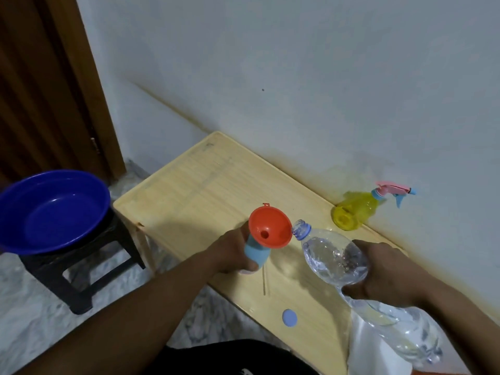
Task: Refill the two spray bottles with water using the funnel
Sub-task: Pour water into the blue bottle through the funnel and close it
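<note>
On the pale wooden table point(205, 185), near its front edge, the left hand point(232, 253) grips a light blue spray bottle point(255, 254) with an orange funnel point(270, 228) seated in its neck. The right hand point(378, 272) holds a clear water bottle point(332, 255) tilted, its open mouth touching the funnel's rim. A blue cap point(289, 317) lies on the table by the front edge. At the back edge, against the wall, a yellow spray bottle point(354, 211) with a pink and blue trigger head lies tipped. Off the table's left end, a blue basin point(54, 212) sits on a black stool point(78, 274).
</note>
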